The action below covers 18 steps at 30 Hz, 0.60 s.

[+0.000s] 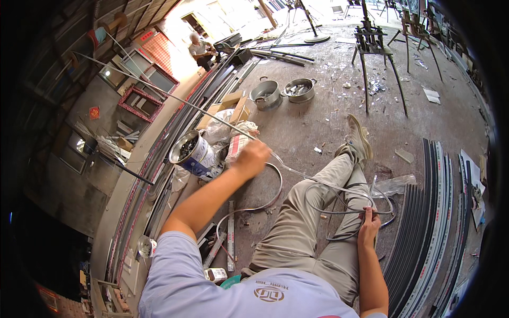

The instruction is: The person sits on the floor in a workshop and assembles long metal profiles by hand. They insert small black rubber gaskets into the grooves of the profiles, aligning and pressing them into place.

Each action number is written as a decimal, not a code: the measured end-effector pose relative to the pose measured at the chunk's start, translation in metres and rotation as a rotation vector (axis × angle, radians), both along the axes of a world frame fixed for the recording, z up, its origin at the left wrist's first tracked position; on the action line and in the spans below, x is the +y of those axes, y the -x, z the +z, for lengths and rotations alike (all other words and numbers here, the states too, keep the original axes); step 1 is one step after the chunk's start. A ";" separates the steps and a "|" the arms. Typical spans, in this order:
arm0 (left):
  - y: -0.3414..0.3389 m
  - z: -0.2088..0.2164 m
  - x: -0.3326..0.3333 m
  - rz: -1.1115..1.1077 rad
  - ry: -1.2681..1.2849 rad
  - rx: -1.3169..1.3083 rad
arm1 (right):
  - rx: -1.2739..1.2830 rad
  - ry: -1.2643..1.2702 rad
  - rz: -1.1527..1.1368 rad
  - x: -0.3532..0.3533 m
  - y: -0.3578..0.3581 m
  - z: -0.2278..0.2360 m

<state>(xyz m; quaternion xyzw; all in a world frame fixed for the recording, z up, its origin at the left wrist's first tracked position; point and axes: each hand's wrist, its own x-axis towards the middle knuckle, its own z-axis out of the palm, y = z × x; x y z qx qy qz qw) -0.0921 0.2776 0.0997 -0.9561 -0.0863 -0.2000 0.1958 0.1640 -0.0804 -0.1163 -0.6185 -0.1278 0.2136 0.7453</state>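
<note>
I sit on a concrete floor with my legs stretched out. My left hand [250,157] is stretched forward and closed on a long thin clear strip [159,90] that runs far up to the left. My right hand [368,228] rests by my right thigh, gripping loops of grey rubber strip [339,212] coiled over my leg. More of the grey strip [265,204] curves across the floor between my hands.
A tin can [192,152] of small parts and plastic bags lie left of my left hand. Two metal pots [281,93] stand farther off. Stacked dark profiles [424,233] lie right. Long frames [159,175] run left. Another person [200,50] works far back. Metal stands [371,47] stand beyond.
</note>
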 end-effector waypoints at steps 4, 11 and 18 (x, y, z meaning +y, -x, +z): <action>-0.019 -0.042 -0.061 -0.149 0.139 0.117 | 0.018 -0.054 0.018 0.000 -0.001 -0.003; -0.024 -0.073 -0.111 -0.212 0.360 0.028 | 0.018 -0.041 0.020 -0.002 -0.002 -0.007; -0.001 -0.068 -0.092 -0.058 0.340 -0.038 | 0.018 -0.019 0.019 -0.001 -0.002 -0.004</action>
